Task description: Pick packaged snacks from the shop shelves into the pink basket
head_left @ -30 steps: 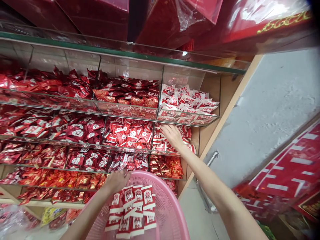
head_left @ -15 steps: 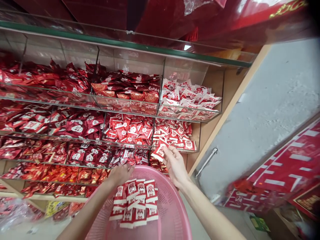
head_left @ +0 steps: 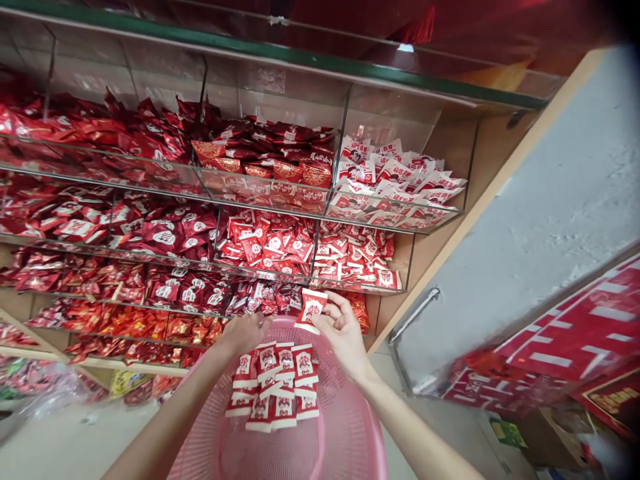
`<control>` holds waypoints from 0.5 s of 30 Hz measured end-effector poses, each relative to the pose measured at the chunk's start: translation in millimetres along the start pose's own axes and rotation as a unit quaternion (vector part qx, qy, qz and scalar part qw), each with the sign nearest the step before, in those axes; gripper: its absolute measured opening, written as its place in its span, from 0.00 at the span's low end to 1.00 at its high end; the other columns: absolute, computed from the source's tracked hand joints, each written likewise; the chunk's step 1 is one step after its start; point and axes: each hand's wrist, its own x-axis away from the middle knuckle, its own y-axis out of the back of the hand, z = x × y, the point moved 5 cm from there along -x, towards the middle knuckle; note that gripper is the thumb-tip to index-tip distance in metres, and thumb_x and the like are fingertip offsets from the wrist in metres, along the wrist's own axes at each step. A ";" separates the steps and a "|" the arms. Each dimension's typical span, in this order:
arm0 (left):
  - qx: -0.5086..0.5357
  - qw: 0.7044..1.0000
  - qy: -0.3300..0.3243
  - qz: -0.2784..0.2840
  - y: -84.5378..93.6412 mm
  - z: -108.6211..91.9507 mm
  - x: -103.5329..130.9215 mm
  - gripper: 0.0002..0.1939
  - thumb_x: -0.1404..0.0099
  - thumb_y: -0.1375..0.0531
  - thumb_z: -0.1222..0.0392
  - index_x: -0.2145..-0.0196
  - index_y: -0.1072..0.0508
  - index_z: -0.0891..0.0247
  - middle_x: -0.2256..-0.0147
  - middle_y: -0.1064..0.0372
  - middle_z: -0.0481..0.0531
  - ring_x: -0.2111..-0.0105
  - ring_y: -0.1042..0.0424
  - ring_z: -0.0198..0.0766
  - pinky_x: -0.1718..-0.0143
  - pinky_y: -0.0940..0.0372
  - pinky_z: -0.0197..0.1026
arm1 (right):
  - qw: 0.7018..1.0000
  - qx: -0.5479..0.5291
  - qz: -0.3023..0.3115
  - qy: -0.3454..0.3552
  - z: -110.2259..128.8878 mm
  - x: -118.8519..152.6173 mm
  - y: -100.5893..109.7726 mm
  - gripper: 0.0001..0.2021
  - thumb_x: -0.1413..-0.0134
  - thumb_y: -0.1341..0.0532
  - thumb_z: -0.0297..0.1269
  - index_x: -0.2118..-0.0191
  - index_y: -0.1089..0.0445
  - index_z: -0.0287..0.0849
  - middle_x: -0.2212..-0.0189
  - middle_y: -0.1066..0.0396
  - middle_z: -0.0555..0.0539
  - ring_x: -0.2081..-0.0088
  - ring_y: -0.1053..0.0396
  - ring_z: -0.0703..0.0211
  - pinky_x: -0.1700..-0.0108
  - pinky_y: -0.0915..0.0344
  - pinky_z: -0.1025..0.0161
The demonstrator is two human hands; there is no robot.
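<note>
Pinched between the fingers and thumb of my right hand (head_left: 345, 333) is a small red-and-white candy packet (head_left: 312, 309), held just over the far rim of a pink plastic basket (head_left: 357, 427). My left hand (head_left: 245, 333) is closed on the basket's far rim, its fingertips partly out of sight. Inside the basket, several matching candy packets (head_left: 275, 390) lie in overlapping rows. Beyond my right hand, a clear bin holds loose red-and-white packets (head_left: 357, 257) that look alike.
Clear-walled shelf bins hold heaps of dark red packets (head_left: 165, 233) on the left and white packets (head_left: 395, 177) at upper right. A green glass shelf edge (head_left: 300, 57) runs above. At right stand a grey wall (head_left: 540, 220) and red printed bags (head_left: 570, 340).
My right hand has drawn the packet down and left, away from the bin to the basket's rim; its printed face now shows. The view has shifted slightly. My left hand stays on the rim.
</note>
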 end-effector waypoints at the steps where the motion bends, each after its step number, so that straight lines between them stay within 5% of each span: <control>1: 0.006 1.000 0.007 -0.002 0.2 1.2 0.9 0.29 0.33 0.63 0.49 0.51 0.30 0.65 0.55 0.27 0.65 0.55 0.28 0.55 0.55 0.37 0.55 | 1.000 0.012 -0.005 0.008 -2.4 0.6 3.2 0.27 0.55 0.33 0.38 0.49 0.43 0.49 0.64 0.28 0.53 0.67 0.29 0.64 0.62 0.32 0.64; 6: 0.026 0.999 0.033 -0.011 -2.3 6.5 2.8 0.31 0.34 0.63 0.46 0.55 0.28 0.66 0.56 0.26 0.66 0.55 0.28 0.54 0.54 0.37 0.53 | 0.989 0.138 0.041 -0.021 -33.1 11.1 17.3 0.14 0.52 0.35 0.41 0.60 0.36 0.46 0.66 0.30 0.52 0.73 0.33 0.66 0.69 0.35 0.66; 10: 0.026 0.999 0.030 -0.013 -4.9 7.1 1.8 0.30 0.34 0.63 0.46 0.56 0.28 0.65 0.56 0.25 0.65 0.54 0.28 0.54 0.54 0.37 0.52 | 0.971 0.212 0.090 -0.063 -62.8 25.8 22.5 0.16 0.55 0.35 0.41 0.58 0.33 0.46 0.73 0.32 0.54 0.75 0.35 0.65 0.71 0.35 0.66; 15: 0.031 0.999 0.029 -0.013 -3.7 5.0 1.4 0.33 0.34 0.64 0.44 0.57 0.27 0.67 0.58 0.25 0.68 0.55 0.27 0.57 0.56 0.37 0.54 | 0.945 0.295 0.123 -0.067 -75.5 34.1 19.3 0.15 0.54 0.37 0.34 0.57 0.32 0.46 0.62 0.31 0.50 0.70 0.34 0.63 0.66 0.33 0.63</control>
